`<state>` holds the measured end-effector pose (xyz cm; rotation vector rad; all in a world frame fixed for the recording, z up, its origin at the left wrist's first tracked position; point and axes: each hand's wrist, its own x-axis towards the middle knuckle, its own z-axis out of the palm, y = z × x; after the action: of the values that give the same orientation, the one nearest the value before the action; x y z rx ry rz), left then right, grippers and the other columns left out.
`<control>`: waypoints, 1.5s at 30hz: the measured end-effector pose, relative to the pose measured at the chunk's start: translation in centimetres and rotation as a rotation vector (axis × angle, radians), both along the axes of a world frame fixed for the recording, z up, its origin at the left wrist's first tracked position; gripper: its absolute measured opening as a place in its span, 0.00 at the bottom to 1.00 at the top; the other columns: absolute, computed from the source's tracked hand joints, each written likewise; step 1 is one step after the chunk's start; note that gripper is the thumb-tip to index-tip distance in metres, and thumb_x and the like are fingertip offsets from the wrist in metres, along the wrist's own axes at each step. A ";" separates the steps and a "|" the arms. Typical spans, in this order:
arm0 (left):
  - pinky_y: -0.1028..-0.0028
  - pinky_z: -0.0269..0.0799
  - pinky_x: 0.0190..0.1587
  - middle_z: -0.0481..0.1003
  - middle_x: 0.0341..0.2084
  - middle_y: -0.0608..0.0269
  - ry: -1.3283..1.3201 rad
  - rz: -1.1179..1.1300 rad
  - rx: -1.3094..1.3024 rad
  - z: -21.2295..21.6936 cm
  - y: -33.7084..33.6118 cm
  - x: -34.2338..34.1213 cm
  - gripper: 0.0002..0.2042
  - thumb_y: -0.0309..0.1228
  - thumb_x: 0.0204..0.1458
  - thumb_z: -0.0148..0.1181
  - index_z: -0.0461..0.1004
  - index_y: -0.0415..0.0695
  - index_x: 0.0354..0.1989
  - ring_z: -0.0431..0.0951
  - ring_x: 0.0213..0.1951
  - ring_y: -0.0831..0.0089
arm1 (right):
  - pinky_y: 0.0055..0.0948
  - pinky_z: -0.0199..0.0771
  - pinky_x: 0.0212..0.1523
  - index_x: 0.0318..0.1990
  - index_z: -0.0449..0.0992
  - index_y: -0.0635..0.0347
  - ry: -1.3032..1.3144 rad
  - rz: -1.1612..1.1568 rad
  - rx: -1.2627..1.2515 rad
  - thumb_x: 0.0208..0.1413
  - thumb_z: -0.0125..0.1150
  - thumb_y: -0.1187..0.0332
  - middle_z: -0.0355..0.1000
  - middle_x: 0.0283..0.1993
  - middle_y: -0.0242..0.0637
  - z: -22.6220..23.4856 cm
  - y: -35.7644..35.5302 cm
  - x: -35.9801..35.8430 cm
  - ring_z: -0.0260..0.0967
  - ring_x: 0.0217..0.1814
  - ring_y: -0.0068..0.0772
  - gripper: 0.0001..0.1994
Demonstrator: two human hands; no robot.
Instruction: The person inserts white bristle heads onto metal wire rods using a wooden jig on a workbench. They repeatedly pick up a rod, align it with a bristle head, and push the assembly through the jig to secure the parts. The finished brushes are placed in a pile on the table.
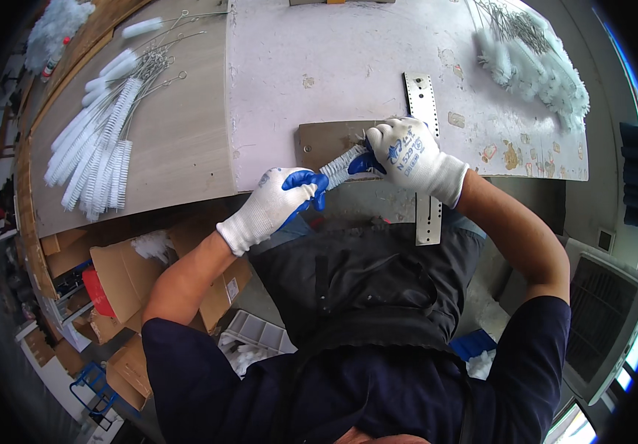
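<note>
Metal strip [422, 100] as the landmark: pale, full of holes, running across the near edge of the desk [319, 66], near end sticking out past it over a black apron [356, 285]. Middle of the strip is covered by the right hand and wrist.

Brush [341, 166] — whitish bristles, slim — is just left of the strip, slanting at the desk's near edge, held between both hands. Right hand [410, 152] is over the strip, fingers curled closed around the brush's upper end. Left hand [278, 203], further left of the strip, pinches the lower end, thumb and fingers closed. Both wear white gloves with blue coating. Exact finger contact partly hidden.

Brown plate [315, 140] lies left of the strip, partly behind the brush and right hand. Well left of the strip: pile of white brushes [93, 144] with wire stems, loops at the ends. Well right of the strip: second pile of fluffy brushes [533, 70], bluish white, wires toward the far side.

Lower down, left of the strip — open cardboard box [130, 274] and grey crate [260, 331] with white fluff. Lower right of the strip: grey vented unit [607, 296].
</note>
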<state>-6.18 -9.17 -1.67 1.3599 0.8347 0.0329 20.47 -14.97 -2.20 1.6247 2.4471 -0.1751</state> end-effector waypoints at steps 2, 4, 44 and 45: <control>0.76 0.69 0.34 0.79 0.27 0.65 0.015 -0.058 0.083 -0.2 0.6 -0.1 0.10 0.28 0.63 0.52 0.79 0.35 0.38 0.72 0.28 0.81 | 0.40 0.78 0.42 0.37 0.72 0.62 0.011 0.036 0.021 0.54 0.58 0.65 0.77 0.32 0.43 -0.2 -0.2 0.3 0.79 0.38 0.42 0.10; 0.72 0.72 0.36 0.79 0.27 0.65 0.021 -0.132 0.173 -0.6 1.1 -0.3 0.10 0.28 0.62 0.52 0.79 0.35 0.38 0.74 0.30 0.79 | 0.39 0.77 0.41 0.35 0.71 0.62 0.055 0.070 0.070 0.53 0.57 0.66 0.76 0.32 0.42 -0.3 -0.1 0.7 0.78 0.36 0.42 0.08; 0.76 0.61 0.19 0.67 0.17 0.72 -0.136 0.642 0.108 0.9 5.6 17.2 0.11 0.25 0.64 0.49 0.81 0.40 0.45 0.63 0.17 0.83 | 0.43 0.73 0.34 0.28 0.74 0.56 0.452 -0.240 0.274 0.49 0.71 0.54 0.75 0.25 0.40 -1.2 -1.9 -1.7 0.76 0.29 0.46 0.16; 0.75 0.62 0.19 0.67 0.17 0.72 -0.141 0.666 0.111 0.9 5.7 16.9 0.11 0.25 0.64 0.49 0.81 0.40 0.45 0.63 0.17 0.83 | 0.43 0.74 0.35 0.28 0.75 0.56 0.459 -0.246 0.278 0.50 0.70 0.54 0.76 0.26 0.40 -0.7 -1.8 -1.7 0.76 0.29 0.47 0.16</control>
<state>10.77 -3.48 -0.79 1.1132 1.1436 0.6925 18.74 -16.79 -2.95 2.2215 2.6800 -0.2825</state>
